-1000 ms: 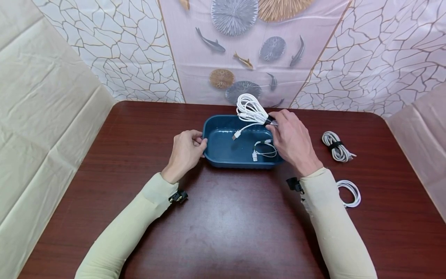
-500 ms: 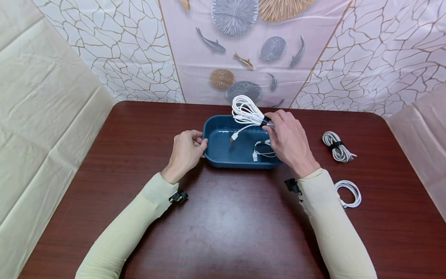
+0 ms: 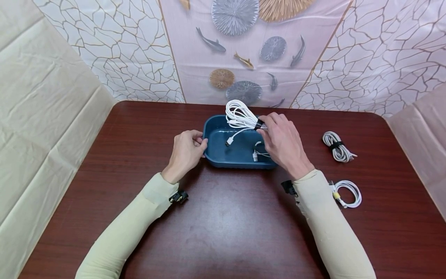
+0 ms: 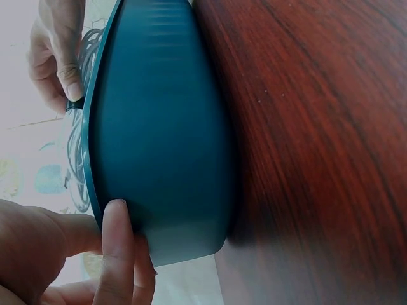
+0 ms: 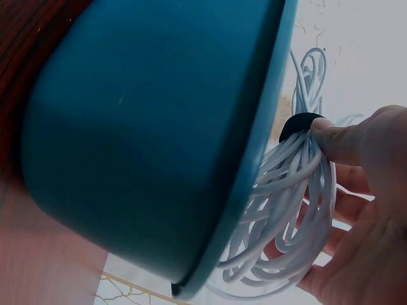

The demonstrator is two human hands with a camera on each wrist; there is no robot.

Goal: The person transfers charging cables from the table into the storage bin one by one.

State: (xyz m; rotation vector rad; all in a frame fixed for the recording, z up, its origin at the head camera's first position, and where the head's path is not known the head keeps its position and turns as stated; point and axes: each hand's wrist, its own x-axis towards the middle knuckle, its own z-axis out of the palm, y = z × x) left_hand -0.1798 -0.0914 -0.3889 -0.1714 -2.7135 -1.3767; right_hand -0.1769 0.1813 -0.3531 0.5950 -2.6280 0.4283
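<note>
Over the 12 o'clock side of the blue bin (image 3: 240,165), your right hand (image 3: 283,141) pinches a white cable bundle (image 3: 246,122) by its black band (image 5: 299,127), not yet released. Your left hand (image 3: 186,149) grips the bin's rim at 9. One thin cable (image 3: 255,156) lies inside at 4; two seem left outside: the grey bundle (image 3: 340,151) at 3, the white coil (image 3: 357,193) at 4.

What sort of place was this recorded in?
Probably an indoor tabletop recording booth: a dark reddish table stands before a printed backdrop, with plain pale sheeting at both sides.
</note>
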